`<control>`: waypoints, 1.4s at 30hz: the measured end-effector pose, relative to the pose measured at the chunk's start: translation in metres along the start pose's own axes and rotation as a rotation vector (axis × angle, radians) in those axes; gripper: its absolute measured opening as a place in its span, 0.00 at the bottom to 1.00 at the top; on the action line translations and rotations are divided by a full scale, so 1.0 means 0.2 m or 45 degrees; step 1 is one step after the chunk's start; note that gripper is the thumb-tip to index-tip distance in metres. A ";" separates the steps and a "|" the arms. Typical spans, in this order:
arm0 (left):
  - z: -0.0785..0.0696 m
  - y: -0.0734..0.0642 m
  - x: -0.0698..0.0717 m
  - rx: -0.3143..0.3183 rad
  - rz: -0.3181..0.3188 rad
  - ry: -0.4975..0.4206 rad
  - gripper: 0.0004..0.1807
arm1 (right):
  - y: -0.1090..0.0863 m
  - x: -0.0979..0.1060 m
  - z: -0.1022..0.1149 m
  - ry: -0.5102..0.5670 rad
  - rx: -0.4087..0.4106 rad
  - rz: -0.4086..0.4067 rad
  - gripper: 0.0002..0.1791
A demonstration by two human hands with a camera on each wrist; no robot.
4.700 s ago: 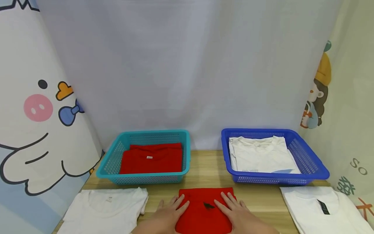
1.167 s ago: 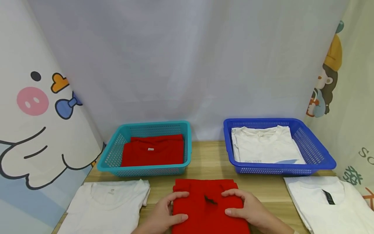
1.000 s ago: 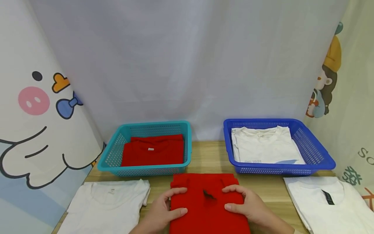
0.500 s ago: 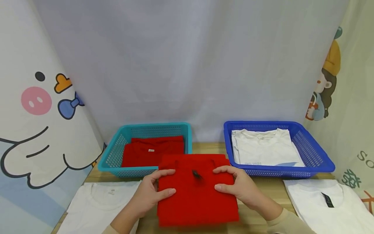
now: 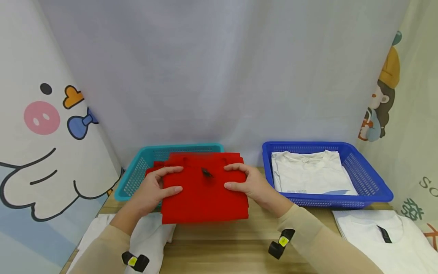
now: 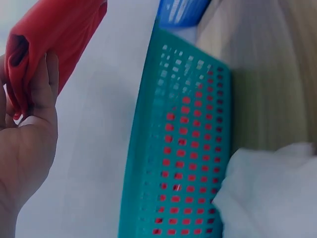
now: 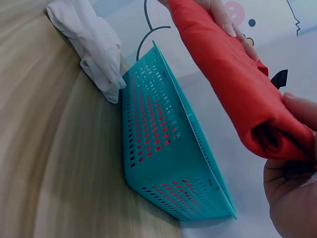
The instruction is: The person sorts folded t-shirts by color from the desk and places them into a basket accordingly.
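Note:
A folded red T-shirt (image 5: 205, 198) with a dark neck label hangs in the air between both hands, overlapping the teal basket (image 5: 137, 186) in the head view. My left hand (image 5: 150, 192) grips its left edge, thumb on top and fingers beneath, as the left wrist view shows at the folded shirt (image 6: 59, 39). On the opposite edge, my right hand (image 5: 256, 186) holds it the same way; the right wrist view shows the rolled fold of the shirt (image 7: 233, 79). Red clothing inside the teal basket is mostly hidden by the held shirt.
A blue basket (image 5: 371, 186) with folded white T-shirts (image 5: 311, 173) stands at the back right. One folded white T-shirt (image 5: 147, 239) lies at the front left, partly behind the left arm. Another white T-shirt (image 5: 393, 236) lies at the right. Wooden tabletop (image 5: 219, 251) shows between them.
The hands first lay flat on the red T-shirt on the table, then gripped its sides. They have lifted it and carried it forward and left to the teal basket.

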State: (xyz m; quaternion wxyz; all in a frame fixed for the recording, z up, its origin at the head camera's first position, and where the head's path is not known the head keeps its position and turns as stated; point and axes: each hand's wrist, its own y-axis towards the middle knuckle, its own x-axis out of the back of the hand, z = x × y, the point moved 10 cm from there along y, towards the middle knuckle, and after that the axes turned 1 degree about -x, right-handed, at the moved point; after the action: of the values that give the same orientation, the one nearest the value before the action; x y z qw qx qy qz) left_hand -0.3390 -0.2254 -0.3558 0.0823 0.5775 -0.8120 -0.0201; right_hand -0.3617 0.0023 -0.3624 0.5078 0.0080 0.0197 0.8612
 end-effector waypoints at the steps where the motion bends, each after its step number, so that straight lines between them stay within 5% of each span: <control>1: -0.01 0.02 0.03 0.004 -0.003 0.004 0.29 | 0.04 0.00 0.01 -0.001 0.004 0.002 0.27; 11: -0.05 0.17 0.29 0.104 -0.045 0.145 0.33 | 0.36 -0.05 -0.01 -0.029 0.004 -0.011 0.27; 22: 0.04 0.25 0.51 0.187 -0.126 0.097 0.34 | 0.56 -0.14 -0.02 -0.136 0.012 -0.070 0.22; 33: 0.16 0.26 0.56 0.225 -0.197 0.195 0.34 | 0.62 -0.14 -0.13 -0.185 -0.040 -0.169 0.21; 42: 0.25 0.23 0.55 0.255 -0.218 0.277 0.34 | 0.63 -0.16 -0.19 -0.359 -0.055 -0.134 0.23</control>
State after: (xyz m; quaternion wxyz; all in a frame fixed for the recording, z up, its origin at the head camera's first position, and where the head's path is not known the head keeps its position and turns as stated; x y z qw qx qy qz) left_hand -0.4257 -0.3161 -0.3868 0.1096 0.6485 -0.7442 0.1165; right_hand -0.4572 -0.0866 -0.3945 0.5500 0.1170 -0.0700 0.8240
